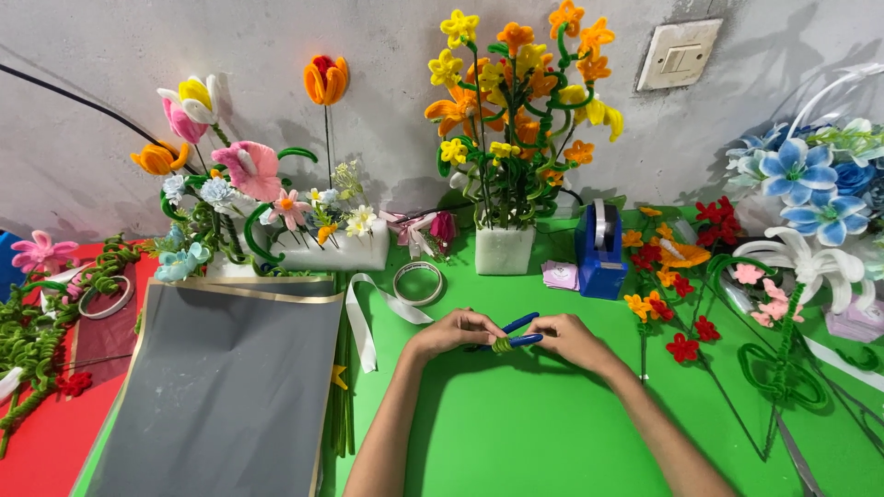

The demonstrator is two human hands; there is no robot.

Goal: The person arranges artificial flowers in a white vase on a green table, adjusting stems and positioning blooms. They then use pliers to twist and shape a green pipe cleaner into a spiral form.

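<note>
Between the two hands, low on the green table top [552,433], two blue pipe cleaners [516,331] bound near the middle by a small olive-green coil [501,345]; blue ends poking up and right past the fingertips; coil just at the meeting point of both sets of fingers. Left hand [456,331] curled, fingertips pressed together on the coil and the left part of the blue stems; right hand [571,339] likewise curled, thumb and forefinger pinching the right end of the same stems; both wrists resting on the green surface, forearms angling in from the bottom edge, knuckles up.

Behind the hands, a white square block [504,248] holding a tall bunch of yellow and orange pipe-cleaner flowers [520,87]; right of it a blue tape dispenser [599,253] standing upright, and a small pale lilac pad [559,274] just beside its base; left of the block a roll of clear tape [418,283] lying flat, touching a white ribbon [364,317] trailing toward the near edge. Further left a long white block [336,250] stuck with pink, orange and white blooms; in front of it a large grey sheet with gold edging [226,387] lying flat. On the wall, upper right, a cream rectangular switch plate [679,53], slightly tilted. At far right, blue and white flowers [810,189] and loose red and orange blossoms [677,294] on green stems.
</note>
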